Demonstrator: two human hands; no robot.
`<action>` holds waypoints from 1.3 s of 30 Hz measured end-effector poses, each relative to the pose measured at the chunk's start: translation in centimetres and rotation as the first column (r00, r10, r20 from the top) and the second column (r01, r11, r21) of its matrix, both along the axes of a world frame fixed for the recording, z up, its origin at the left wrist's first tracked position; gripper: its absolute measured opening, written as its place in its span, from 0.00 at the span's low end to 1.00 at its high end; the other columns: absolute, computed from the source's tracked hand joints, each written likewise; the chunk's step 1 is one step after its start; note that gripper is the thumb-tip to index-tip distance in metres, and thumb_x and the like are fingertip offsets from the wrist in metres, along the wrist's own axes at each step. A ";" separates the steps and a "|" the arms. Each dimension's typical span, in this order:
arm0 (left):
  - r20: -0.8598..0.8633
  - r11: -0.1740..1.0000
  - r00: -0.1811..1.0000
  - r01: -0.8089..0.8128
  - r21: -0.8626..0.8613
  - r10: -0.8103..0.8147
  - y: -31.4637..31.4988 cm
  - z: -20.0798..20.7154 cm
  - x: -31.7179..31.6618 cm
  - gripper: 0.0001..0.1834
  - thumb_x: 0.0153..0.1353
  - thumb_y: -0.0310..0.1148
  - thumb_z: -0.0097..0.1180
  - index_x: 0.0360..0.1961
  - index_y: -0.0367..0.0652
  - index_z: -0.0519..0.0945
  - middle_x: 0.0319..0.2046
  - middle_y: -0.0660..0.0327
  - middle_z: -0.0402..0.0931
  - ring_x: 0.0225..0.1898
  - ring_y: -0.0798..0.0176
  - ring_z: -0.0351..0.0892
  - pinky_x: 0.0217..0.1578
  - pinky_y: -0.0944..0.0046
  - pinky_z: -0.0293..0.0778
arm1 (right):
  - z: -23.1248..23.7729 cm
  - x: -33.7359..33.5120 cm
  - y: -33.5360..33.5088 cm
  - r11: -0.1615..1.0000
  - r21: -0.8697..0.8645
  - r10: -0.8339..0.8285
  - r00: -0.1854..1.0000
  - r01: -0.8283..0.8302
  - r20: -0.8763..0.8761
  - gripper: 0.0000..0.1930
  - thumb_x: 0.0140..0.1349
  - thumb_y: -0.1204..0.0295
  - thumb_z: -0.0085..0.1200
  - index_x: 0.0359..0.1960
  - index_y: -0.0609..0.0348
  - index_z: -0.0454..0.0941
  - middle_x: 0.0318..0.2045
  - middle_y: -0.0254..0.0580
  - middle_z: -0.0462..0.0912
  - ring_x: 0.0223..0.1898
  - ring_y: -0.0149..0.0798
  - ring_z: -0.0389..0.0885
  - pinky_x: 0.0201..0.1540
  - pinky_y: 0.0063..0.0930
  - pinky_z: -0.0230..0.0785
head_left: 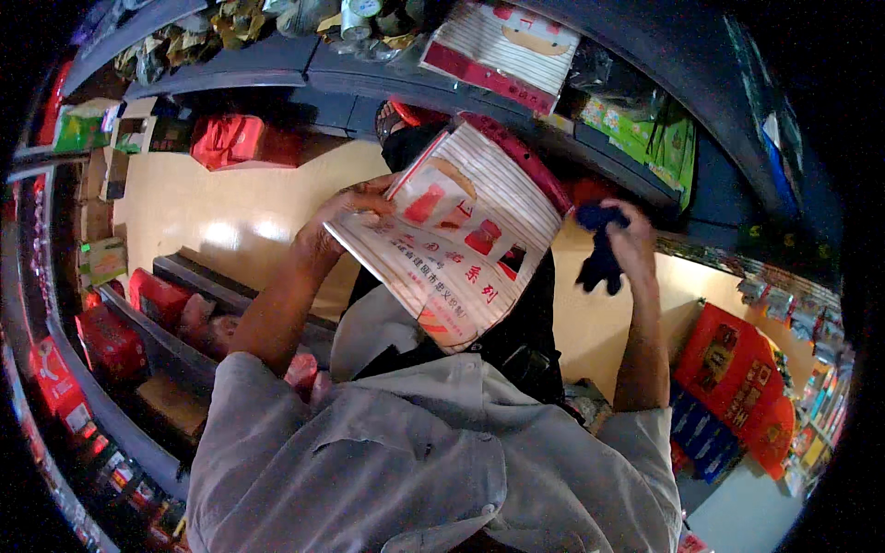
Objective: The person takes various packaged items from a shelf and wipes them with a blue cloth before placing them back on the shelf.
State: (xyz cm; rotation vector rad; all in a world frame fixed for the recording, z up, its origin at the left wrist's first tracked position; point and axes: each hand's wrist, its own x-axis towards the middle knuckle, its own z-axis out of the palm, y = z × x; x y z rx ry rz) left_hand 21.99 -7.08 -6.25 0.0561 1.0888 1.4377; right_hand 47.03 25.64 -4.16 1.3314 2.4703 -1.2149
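My left hand is closed on the left edge of a flat plastic package with pale stripes, red pictures and a dark red band. The package is tilted in front of my chest, and its layered edge suggests more than one; I cannot tell. Off to its right, my right hand grips a dark blue cloth that hangs down in finger-like lobes, like a glove. A similar striped package lies on the shelf ahead.
Dark metal shelves curve across the far side, with bagged goods above. Green packets sit on the right shelf. A red bag stands on the pale floor. Red boxes fill the left shelving; large red packages stand at right.
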 end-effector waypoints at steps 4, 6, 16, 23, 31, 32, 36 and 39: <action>-0.015 0.999 0.999 0.035 -0.013 -0.035 0.8 0.4 -0.3 0.29 0.56 0.30 0.50 0.60 0.36 0.65 0.51 0.54 0.73 0.51 0.59 0.75 0.50 0.60 0.73 | 4.5 -5.3 -2.1 0.979 0.204 0.107 0.913 -0.026 -0.395 0.22 0.52 0.82 0.49 0.49 0.48 0.76 0.42 0.44 0.81 0.40 0.39 0.79 0.47 0.27 0.70; -0.021 0.999 0.999 0.037 -0.016 -0.038 1.0 0.5 -0.4 0.28 0.56 0.30 0.50 0.60 0.36 0.65 0.51 0.54 0.73 0.50 0.59 0.75 0.50 0.60 0.73 | 4.3 -9.0 -4.5 0.842 0.492 0.412 0.853 -0.222 -0.320 0.23 0.48 0.80 0.51 0.50 0.48 0.75 0.52 0.46 0.73 0.48 0.48 0.76 0.51 0.33 0.70; -0.032 0.994 0.994 -0.107 0.020 0.107 0.3 0.1 -0.7 0.27 0.58 0.31 0.50 0.60 0.37 0.65 0.51 0.55 0.74 0.50 0.59 0.76 0.49 0.60 0.74 | -2.8 -9.1 -2.1 0.954 0.140 0.269 0.963 -0.265 -0.011 0.24 0.50 0.80 0.47 0.51 0.50 0.74 0.48 0.51 0.76 0.44 0.46 0.78 0.44 0.34 0.71; 0.285 0.940 0.936 -0.270 0.210 0.205 2.2 -2.9 -2.1 0.26 0.61 0.36 0.48 0.60 0.40 0.65 0.53 0.53 0.72 0.50 0.57 0.75 0.52 0.56 0.72 | 1.4 -12.8 -10.2 0.934 0.203 0.358 0.788 -0.295 -0.501 0.25 0.48 0.83 0.49 0.51 0.53 0.75 0.41 0.48 0.77 0.41 0.46 0.77 0.48 0.33 0.70; 0.442 0.943 0.889 -0.245 0.227 0.124 2.9 -2.4 -1.8 0.31 0.65 0.51 0.43 0.61 0.39 0.64 0.54 0.50 0.72 0.49 0.52 0.77 0.50 0.54 0.74 | 0.6 -9.5 -19.7 0.280 0.052 0.800 0.203 -0.959 -0.565 0.24 0.41 0.80 0.56 0.45 0.51 0.76 0.49 0.45 0.69 0.51 0.51 0.71 0.55 0.40 0.65; 0.438 0.939 0.886 -0.267 0.218 0.150 2.8 -2.5 -1.6 0.32 0.65 0.53 0.42 0.61 0.39 0.63 0.54 0.50 0.71 0.49 0.52 0.77 0.50 0.53 0.74 | 0.5 -9.7 -19.3 0.334 0.120 0.813 0.222 -0.935 -0.538 0.23 0.41 0.80 0.55 0.44 0.51 0.76 0.48 0.44 0.70 0.50 0.51 0.72 0.54 0.40 0.66; 0.290 0.942 0.936 -0.266 0.207 0.200 2.1 -2.2 -1.4 0.30 0.65 0.51 0.42 0.60 0.40 0.65 0.52 0.52 0.73 0.47 0.53 0.77 0.48 0.56 0.74 | -1.8 -14.5 -14.7 0.628 0.468 0.773 0.431 -0.622 -0.465 0.18 0.43 0.83 0.47 0.37 0.54 0.78 0.44 0.45 0.75 0.47 0.51 0.74 0.48 0.39 0.70; 0.315 0.970 0.939 -0.193 0.148 0.139 3.4 -1.4 -1.3 0.23 0.64 0.38 0.48 0.57 0.38 0.70 0.45 0.55 0.77 0.44 0.58 0.78 0.49 0.58 0.73 | -4.2 -16.6 -8.1 0.766 0.503 0.595 0.737 -0.400 -0.320 0.22 0.47 0.82 0.48 0.45 0.50 0.77 0.49 0.48 0.73 0.48 0.53 0.74 0.51 0.39 0.69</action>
